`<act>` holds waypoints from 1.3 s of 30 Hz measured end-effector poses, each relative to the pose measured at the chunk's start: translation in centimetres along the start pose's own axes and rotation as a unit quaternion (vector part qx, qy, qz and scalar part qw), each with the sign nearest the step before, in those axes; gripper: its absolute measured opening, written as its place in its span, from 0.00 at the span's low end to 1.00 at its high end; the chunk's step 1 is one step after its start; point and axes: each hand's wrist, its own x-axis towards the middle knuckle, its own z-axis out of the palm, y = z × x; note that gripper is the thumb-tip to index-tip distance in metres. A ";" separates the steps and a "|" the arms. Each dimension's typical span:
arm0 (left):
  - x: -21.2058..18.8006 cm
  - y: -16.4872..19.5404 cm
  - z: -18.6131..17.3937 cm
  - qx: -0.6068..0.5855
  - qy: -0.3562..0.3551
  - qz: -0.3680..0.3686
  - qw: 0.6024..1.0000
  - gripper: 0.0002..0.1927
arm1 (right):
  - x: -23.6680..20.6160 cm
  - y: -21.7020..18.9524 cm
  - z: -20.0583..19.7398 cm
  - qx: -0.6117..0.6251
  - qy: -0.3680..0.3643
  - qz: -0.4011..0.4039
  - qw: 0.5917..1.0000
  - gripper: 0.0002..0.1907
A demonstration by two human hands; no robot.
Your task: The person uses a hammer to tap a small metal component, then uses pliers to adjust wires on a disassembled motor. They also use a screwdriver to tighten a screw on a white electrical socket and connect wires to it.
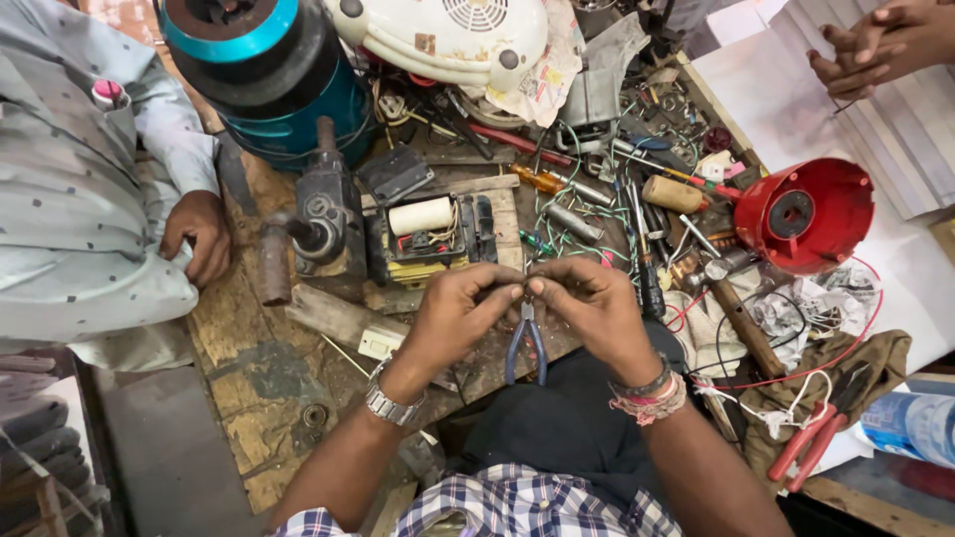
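Note:
My left hand [460, 310] and my right hand [589, 303] meet fingertip to fingertip over the worn wooden bench [261, 366]. Between the fingertips they pinch something small, too small to make out. Blue-handled pliers [525, 343] hang down from between the two hands; which hand holds them is hard to tell. My left wrist carries a metal watch [389, 401] and my right wrist has bracelets and threads [647, 396]. A transformer with a white coil [426, 234] sits just beyond my hands.
A dark motor [323, 214] and a teal cylinder [261, 75] stand at the back left. A red funnel-shaped housing [808, 211] lies right. Red-handled cutters [818, 430], screwdrivers and wires litter the bench. Another person's hand [199, 234] rests left; another's clasped hands [875, 45] are top right.

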 end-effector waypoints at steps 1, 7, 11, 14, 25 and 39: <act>0.3 1.2 -0.1 0.006 -0.001 -0.004 1.000 0.10 | 0.3 -0.3 -0.1 0.000 0.005 0.006 1.000 0.09; -3.3 8.9 -2.8 0.412 0.152 0.297 0.848 0.15 | 2.8 0.2 -1.2 -0.158 0.068 -0.022 0.985 0.13; -3.8 13.0 -9.1 0.619 0.217 0.289 0.698 0.14 | 5.5 2.4 -0.8 -0.143 0.068 -0.018 0.987 0.12; -0.1 13.9 -12.4 0.608 0.082 0.133 0.779 0.20 | 7.3 3.8 -0.3 -0.176 0.089 -0.036 0.980 0.11; -3.0 12.5 -10.5 0.576 -0.010 0.094 0.812 0.10 | 8.1 3.8 0.7 -0.316 0.060 -0.176 0.930 0.08; -5.1 11.7 -9.4 0.543 -0.007 0.108 0.833 0.11 | 6.3 4.0 2.5 -0.283 0.076 -0.197 0.936 0.07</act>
